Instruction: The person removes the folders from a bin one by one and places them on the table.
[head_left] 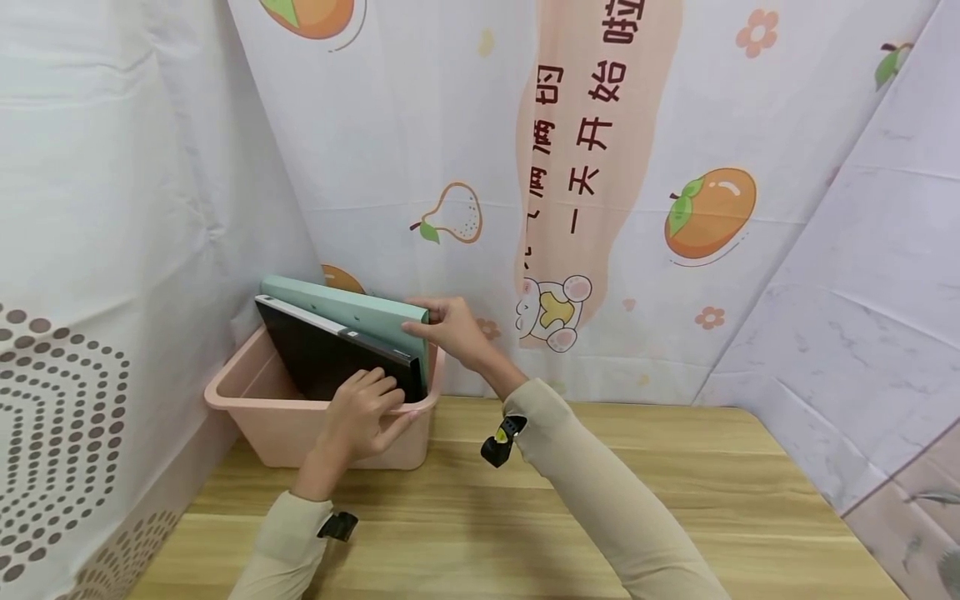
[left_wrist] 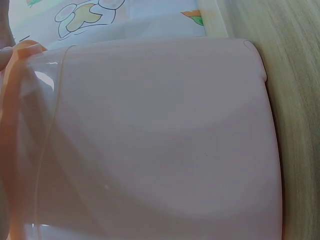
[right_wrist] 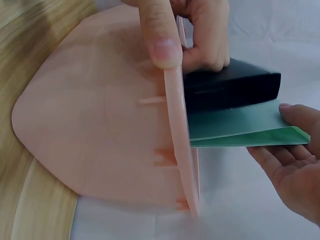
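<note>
A pale pink plastic bin (head_left: pixel 322 433) holds a black file folder (head_left: pixel 315 350) and a mint-green folder (head_left: pixel 375 317), both standing on edge and leaning, their tops above the rim. My left hand (head_left: pixel 363 412) grips the bin's near rim, thumb outside and fingers curled over the inside beside the black folder. At the right end of the green folder, my right hand (head_left: pixel 450 329) pinches its edge between thumb and fingers. The right wrist view shows the green folder (right_wrist: pixel 240 122) slightly parted there. Bin wall (left_wrist: pixel 160 125) fills most of the left wrist view.
The bin stands at the left back of a wood-grain table (head_left: pixel 570 500). A printed cloth (head_left: pixel 480 125) with fruit pictures hangs close behind it. Another patterned cloth (head_left: pixel 90 250) hangs along the left side, and a marbled one (head_left: pixel 847 292) is on the right.
</note>
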